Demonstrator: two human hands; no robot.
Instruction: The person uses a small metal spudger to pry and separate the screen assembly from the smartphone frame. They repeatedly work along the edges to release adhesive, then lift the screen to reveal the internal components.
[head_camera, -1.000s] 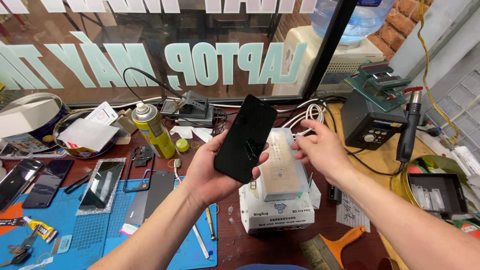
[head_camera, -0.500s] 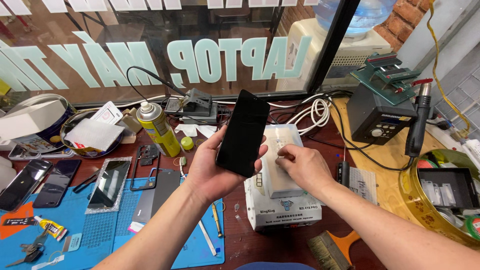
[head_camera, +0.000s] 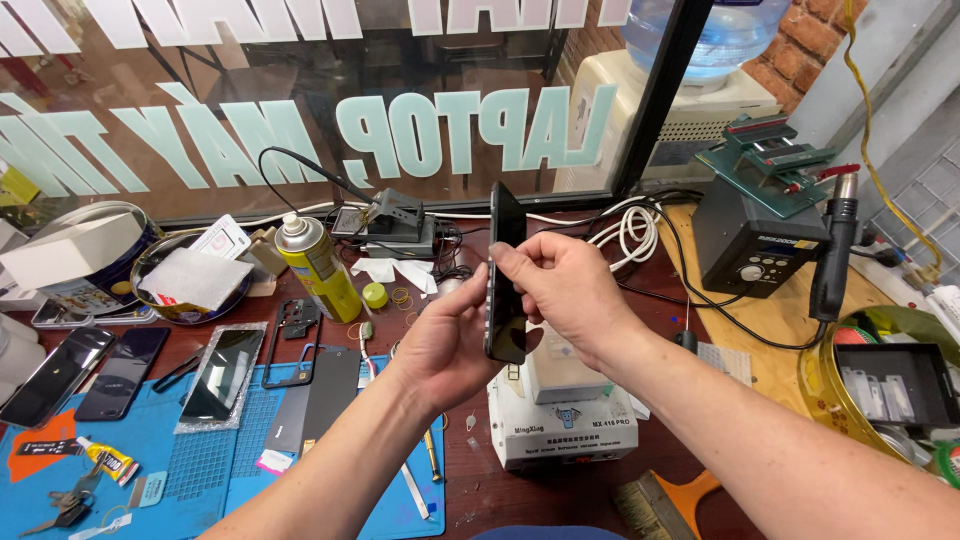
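Hands both grasp the slim black slab-shaped phone (head_camera: 506, 275), held edge-on above the white heating-plate box (head_camera: 560, 425): left hand (head_camera: 455, 340) cradles it, right hand (head_camera: 565, 290) pinches its edge. Keep your pinch light.

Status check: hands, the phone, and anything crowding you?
Left hand grips black phone from below, edge-on to camera. Right hand pinches its upper edge. White machine box sits directly beneath; yellow spray can stands off to the left, apart.
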